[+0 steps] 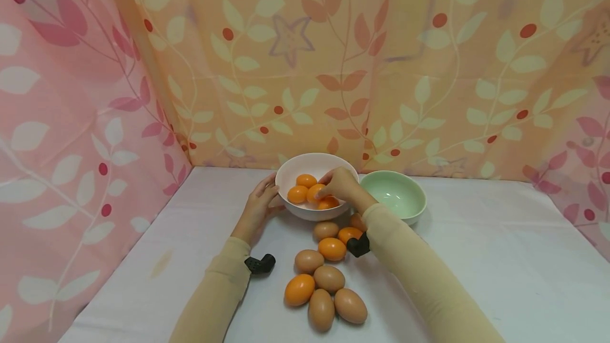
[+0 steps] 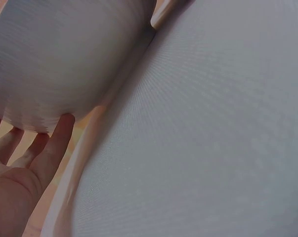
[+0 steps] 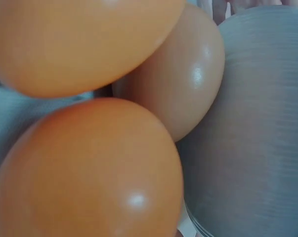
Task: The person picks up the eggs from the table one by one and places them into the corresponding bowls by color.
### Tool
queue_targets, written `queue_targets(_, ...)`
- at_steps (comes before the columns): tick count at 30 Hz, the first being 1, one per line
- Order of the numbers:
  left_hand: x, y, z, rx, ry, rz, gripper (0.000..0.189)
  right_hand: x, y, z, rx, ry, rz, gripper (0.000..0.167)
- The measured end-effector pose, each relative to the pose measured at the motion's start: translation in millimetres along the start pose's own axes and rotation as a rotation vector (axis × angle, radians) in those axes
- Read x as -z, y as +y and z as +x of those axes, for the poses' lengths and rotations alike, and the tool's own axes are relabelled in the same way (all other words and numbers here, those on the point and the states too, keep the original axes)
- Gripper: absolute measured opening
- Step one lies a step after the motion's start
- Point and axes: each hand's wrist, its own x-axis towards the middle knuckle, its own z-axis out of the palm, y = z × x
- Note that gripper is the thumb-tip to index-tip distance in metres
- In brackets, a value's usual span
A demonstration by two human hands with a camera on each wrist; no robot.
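While touching the white bowl [image 1: 305,213] from outside with the left hand [image 1: 258,204] loosely spread, gripping an orange egg [image 1: 313,193] inside it with the right hand [image 1: 343,185], with some fingertips hidden.

Peach leaf-print backdrop [image 1: 295,83], pink leafy cloth [image 1: 57,120] at left, white-covered table [image 1: 486,253]

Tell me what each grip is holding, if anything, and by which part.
The right grip appears to pinch an orange egg by its right side, inside the white bowl. The left grip touches the bowl's outer left side.
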Motion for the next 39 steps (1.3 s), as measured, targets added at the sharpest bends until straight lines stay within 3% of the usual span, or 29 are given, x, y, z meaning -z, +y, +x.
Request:
queue_targets(10, 1.3, -1.4, 1.0, 0.007, -0.007, -0.001, 0.050, -3, -5, -3.6, -0.065, -0.011, 0.000, 0.035)
queue_targets(22, 2.8, -2.9, 2.8, 0.002, -0.016, -0.009, 0.049, -4, -6, -3.5, -0.075, -0.023, -0.011, 0.035)
queue_targets(27, 1.4, -1.6, 1.2, 0.007, -0.011, -0.013, 0.049, 2, -6, -6.6, -0.045, -0.019, 0.037, 0.035)
queue_targets(32, 0.4, -2.0, 1.5, 0.007, -0.013, -0.015, 0.049, 19, -5, -21.5, 0.037, 0.017, 0.157, 0.037)
queue_targets(39, 1.5, -1.6, 2.0, 0.006, -0.012, -0.028, 0.050, 42, 5, -62.1, 0.124, 0.004, 0.290, 0.040)
